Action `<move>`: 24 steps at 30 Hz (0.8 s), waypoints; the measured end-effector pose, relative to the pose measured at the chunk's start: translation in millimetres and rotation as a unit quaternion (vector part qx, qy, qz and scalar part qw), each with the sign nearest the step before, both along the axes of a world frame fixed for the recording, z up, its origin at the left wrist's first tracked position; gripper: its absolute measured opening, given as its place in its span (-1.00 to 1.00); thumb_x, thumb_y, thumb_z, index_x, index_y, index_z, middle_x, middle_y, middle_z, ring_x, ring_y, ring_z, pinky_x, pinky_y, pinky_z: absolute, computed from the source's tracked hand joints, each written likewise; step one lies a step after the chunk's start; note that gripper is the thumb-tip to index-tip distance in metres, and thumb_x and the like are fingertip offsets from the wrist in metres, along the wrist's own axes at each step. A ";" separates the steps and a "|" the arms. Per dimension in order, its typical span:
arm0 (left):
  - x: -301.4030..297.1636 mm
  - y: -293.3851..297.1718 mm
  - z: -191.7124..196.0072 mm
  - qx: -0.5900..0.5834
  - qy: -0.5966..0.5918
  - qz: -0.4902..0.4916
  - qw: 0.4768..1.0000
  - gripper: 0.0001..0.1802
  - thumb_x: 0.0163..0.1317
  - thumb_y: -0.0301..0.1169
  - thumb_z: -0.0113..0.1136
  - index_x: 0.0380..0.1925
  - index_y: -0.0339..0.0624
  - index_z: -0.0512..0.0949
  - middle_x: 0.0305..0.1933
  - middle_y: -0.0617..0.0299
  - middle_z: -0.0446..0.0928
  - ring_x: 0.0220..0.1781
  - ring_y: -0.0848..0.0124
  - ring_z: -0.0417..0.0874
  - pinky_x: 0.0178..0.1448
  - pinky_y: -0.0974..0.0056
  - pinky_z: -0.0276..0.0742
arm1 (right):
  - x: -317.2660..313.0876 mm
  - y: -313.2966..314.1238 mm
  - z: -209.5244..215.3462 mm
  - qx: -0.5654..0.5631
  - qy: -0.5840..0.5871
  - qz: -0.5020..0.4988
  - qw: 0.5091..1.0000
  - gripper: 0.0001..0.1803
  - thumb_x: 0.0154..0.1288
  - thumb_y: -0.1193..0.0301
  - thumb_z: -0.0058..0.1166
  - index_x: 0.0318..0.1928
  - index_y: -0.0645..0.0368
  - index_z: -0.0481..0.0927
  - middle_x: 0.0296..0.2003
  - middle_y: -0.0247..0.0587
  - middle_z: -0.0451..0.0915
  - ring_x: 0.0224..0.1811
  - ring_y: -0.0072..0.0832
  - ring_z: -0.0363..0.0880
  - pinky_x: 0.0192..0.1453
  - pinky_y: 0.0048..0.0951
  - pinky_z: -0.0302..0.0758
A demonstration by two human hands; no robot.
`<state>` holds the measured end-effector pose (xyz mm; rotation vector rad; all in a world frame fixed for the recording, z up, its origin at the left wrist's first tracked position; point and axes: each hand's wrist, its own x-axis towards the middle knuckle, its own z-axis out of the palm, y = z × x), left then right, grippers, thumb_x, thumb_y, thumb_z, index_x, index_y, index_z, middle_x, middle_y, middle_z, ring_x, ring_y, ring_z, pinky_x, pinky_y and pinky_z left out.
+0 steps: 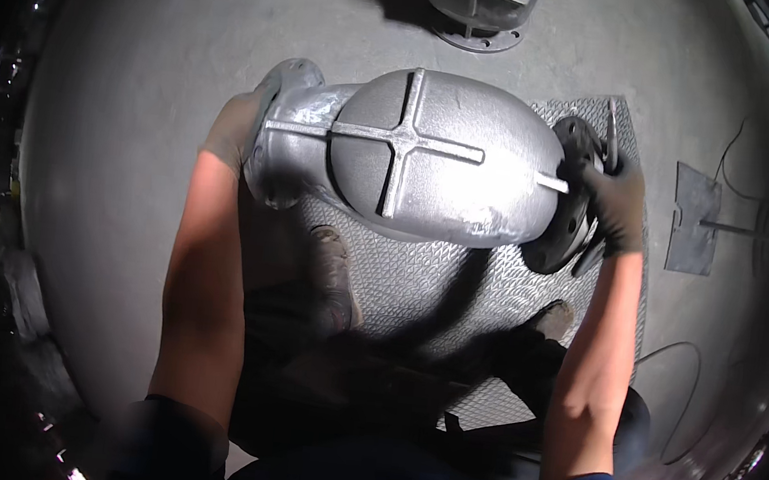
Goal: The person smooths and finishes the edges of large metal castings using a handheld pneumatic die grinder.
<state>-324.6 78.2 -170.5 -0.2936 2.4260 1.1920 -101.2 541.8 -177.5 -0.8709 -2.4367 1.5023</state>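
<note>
A large silver-grey flanged metal casting (465, 188), with a bulging body and raised cross-shaped ribs, lies sideways in front of me. My left hand (234, 126), in a dark glove, is closed on the round flange (297, 73) at its left end; most of those fingers are hidden behind the rim. At the other end, my gloved right hand (618, 202) grips the darker flange (548, 248), its thumb side over the rim. A thin flat edge (613, 133) shows beside that flange; I cannot make out what it belongs to.
Beneath the casting and my shoes (334, 277) lies a tread-patterned metal plate (381, 272). A similar ribbed casting (479, 6) stands on the floor beyond. To the right are a flat square plate with a long bar (693, 230) and a thin cable (694, 394).
</note>
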 end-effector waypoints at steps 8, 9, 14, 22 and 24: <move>22.3 12.6 -9.5 0.113 0.013 0.099 0.989 -0.12 0.48 0.23 0.22 0.16 -0.59 0.66 0.09 -0.08 0.75 0.04 0.26 0.78 0.19 0.25 0.65 | -18.0 18.7 -5.2 0.036 0.002 -0.023 0.999 -0.39 0.02 0.17 0.45 0.06 0.31 0.79 -0.27 -0.09 0.81 -0.23 -0.41 0.78 -0.04 -0.35 0.64; 15.8 2.5 -12.8 0.101 0.013 0.109 0.989 -0.14 0.47 0.23 0.24 0.14 -0.57 0.68 0.08 -0.07 0.76 0.02 0.26 0.78 0.16 0.24 0.66 | -18.4 13.3 -7.4 0.082 0.018 -0.019 0.996 -0.36 0.06 0.08 0.50 0.04 0.31 0.79 -0.31 -0.01 0.80 -0.26 -0.25 0.80 -0.07 -0.25 0.64; 13.6 -3.5 -14.9 0.026 0.064 0.076 0.995 -0.19 0.43 0.21 0.29 0.07 -0.50 0.73 0.00 -0.01 0.77 -0.08 0.28 0.77 0.04 0.20 0.66 | 10.6 -19.5 1.3 0.251 0.089 -0.098 0.959 -0.40 0.38 0.01 0.39 0.11 0.33 0.71 -0.23 0.11 0.78 -0.18 0.02 0.78 -0.02 -0.09 0.65; 35.1 -49.3 -21.1 -0.192 0.220 -0.020 0.956 -0.31 0.35 0.01 0.38 0.20 -0.40 0.61 -0.26 0.07 0.71 -0.28 0.34 0.70 -0.25 0.21 0.59 | 82.7 -172.2 12.2 0.025 0.181 0.039 0.982 -0.67 0.65 0.33 -0.06 0.13 0.32 0.60 -0.26 0.10 0.69 -0.21 0.15 0.67 -0.03 0.00 0.61; 59.5 -21.5 -4.9 -0.214 0.158 -0.108 0.958 -0.24 0.32 0.01 0.37 0.27 -0.45 0.53 -0.12 -0.07 0.73 -0.12 0.16 0.75 -0.04 0.13 0.62 | 95.3 -211.2 -43.9 -0.050 0.128 0.151 0.979 -0.76 0.57 0.38 -0.03 0.03 0.25 0.61 -0.42 0.03 0.60 -0.36 0.13 0.60 -0.18 0.07 0.56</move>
